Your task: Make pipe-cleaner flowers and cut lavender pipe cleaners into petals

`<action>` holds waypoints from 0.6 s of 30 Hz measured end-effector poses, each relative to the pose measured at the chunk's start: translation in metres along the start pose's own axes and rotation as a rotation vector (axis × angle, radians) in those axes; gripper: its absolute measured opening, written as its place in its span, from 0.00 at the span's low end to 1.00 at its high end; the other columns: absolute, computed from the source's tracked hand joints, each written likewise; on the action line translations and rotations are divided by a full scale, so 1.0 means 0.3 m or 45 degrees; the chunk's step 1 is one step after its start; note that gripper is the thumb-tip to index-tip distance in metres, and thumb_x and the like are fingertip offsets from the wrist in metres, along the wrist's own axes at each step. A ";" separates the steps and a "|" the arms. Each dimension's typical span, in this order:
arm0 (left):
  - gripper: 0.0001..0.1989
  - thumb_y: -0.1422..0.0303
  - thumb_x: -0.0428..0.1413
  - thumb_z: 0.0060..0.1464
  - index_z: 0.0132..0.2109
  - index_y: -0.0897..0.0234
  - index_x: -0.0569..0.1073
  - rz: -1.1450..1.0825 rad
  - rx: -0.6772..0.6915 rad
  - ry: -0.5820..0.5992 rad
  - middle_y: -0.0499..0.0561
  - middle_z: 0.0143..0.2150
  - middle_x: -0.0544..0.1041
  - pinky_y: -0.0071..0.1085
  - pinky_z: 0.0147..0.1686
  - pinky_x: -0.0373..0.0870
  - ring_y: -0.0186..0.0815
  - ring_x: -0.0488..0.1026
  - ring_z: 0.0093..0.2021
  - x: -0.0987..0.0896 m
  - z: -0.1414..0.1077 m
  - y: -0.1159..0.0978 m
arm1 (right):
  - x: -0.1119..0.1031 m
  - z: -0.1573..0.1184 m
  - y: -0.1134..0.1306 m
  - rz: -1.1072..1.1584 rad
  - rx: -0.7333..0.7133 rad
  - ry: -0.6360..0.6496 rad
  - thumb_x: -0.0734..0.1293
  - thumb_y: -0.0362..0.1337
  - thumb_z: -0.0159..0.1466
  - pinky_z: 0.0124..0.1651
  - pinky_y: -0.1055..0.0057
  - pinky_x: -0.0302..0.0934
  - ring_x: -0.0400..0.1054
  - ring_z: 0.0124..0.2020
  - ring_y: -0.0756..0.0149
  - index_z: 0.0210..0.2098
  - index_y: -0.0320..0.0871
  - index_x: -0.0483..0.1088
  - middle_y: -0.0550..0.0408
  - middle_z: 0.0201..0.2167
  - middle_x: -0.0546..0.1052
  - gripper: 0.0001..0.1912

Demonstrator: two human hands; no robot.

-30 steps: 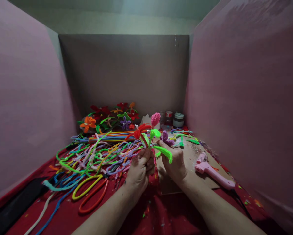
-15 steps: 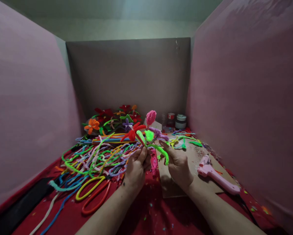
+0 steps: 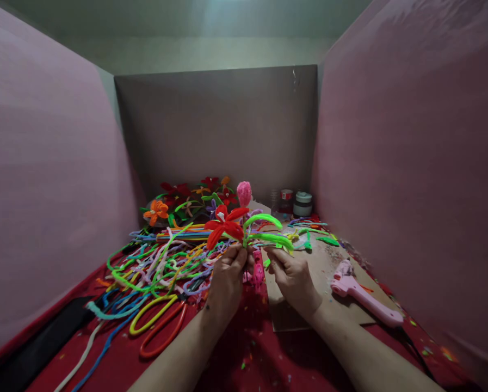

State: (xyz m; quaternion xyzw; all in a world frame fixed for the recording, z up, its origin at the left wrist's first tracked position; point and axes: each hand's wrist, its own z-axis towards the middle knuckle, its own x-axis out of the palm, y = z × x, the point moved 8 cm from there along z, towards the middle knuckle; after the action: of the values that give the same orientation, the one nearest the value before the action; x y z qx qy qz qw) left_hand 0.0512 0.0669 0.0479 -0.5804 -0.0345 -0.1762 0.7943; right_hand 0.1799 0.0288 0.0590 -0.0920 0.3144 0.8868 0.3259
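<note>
My left hand [image 3: 229, 272] is closed around the stems of a small bunch of pipe-cleaner flowers, held upright over the table. In it are a red flower [image 3: 224, 224] with a pale centre, a pink bud [image 3: 244, 194] standing tallest, and two bright green leaves [image 3: 264, 219] arching to the right. Part of a purple flower shows behind the leaves. Just below the lower leaf, my right hand [image 3: 292, 277] has its fingers curled in a pinch. What lies between those fingertips, if anything, is hidden.
Loose coloured pipe cleaners [image 3: 162, 267] cover the left side, near yellow-and-red-handled scissors [image 3: 162, 326]. A pink glue gun [image 3: 366, 299] rests on a cardboard sheet [image 3: 304, 313] at right. Finished flowers [image 3: 177, 196] and a lidded jar [image 3: 302, 204] stand at the back.
The bunch has turned in my left hand: the red flower faces me more and the leaves now spread upward to the right. My right fingers have curled in and dropped slightly.
</note>
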 end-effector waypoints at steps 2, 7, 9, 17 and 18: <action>0.07 0.66 0.54 0.50 0.31 0.67 0.72 0.018 0.002 -0.015 0.47 0.26 0.71 0.24 0.30 0.62 0.27 0.65 0.27 -0.008 0.002 0.004 | 0.008 -0.001 0.012 0.024 -0.013 0.043 0.58 0.30 0.60 0.29 0.76 0.64 0.70 0.24 0.71 0.41 0.44 0.71 0.53 0.28 0.77 0.14; 0.06 0.68 0.58 0.46 0.31 0.67 0.74 -0.025 -0.006 -0.079 0.47 0.28 0.74 0.25 0.36 0.63 0.29 0.68 0.30 -0.023 -0.005 0.002 | 0.009 -0.009 0.048 0.058 -0.115 0.046 0.57 0.30 0.60 0.31 0.74 0.66 0.71 0.25 0.71 0.42 0.41 0.70 0.51 0.31 0.78 0.14; 0.06 0.68 0.59 0.43 0.30 0.67 0.75 0.015 -0.004 -0.129 0.49 0.28 0.75 0.26 0.36 0.64 0.31 0.69 0.31 -0.022 -0.008 -0.010 | 0.013 -0.013 0.042 0.077 -0.096 0.052 0.58 0.30 0.60 0.33 0.73 0.66 0.71 0.26 0.70 0.43 0.43 0.70 0.51 0.33 0.78 0.14; 0.01 0.72 0.58 0.37 0.24 0.63 0.73 -0.008 -0.061 -0.110 0.48 0.23 0.74 0.29 0.29 0.65 0.38 0.71 0.32 -0.028 -0.013 -0.012 | 0.015 -0.011 0.042 0.132 -0.077 0.078 0.58 0.31 0.61 0.35 0.73 0.66 0.72 0.30 0.69 0.44 0.44 0.70 0.52 0.35 0.78 0.15; 0.02 0.73 0.58 0.37 0.23 0.62 0.73 -0.007 -0.071 -0.132 0.48 0.23 0.74 0.29 0.29 0.65 0.38 0.70 0.32 -0.044 -0.015 -0.010 | 0.012 -0.009 0.048 0.121 -0.092 0.076 0.58 0.31 0.61 0.35 0.73 0.66 0.72 0.30 0.69 0.43 0.44 0.70 0.52 0.34 0.78 0.14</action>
State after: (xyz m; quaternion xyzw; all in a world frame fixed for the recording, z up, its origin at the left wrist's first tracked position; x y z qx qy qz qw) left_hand 0.0373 0.0651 0.0457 -0.6105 -0.0723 -0.1488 0.7745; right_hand 0.1678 0.0205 0.0628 -0.1150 0.2958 0.9089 0.2704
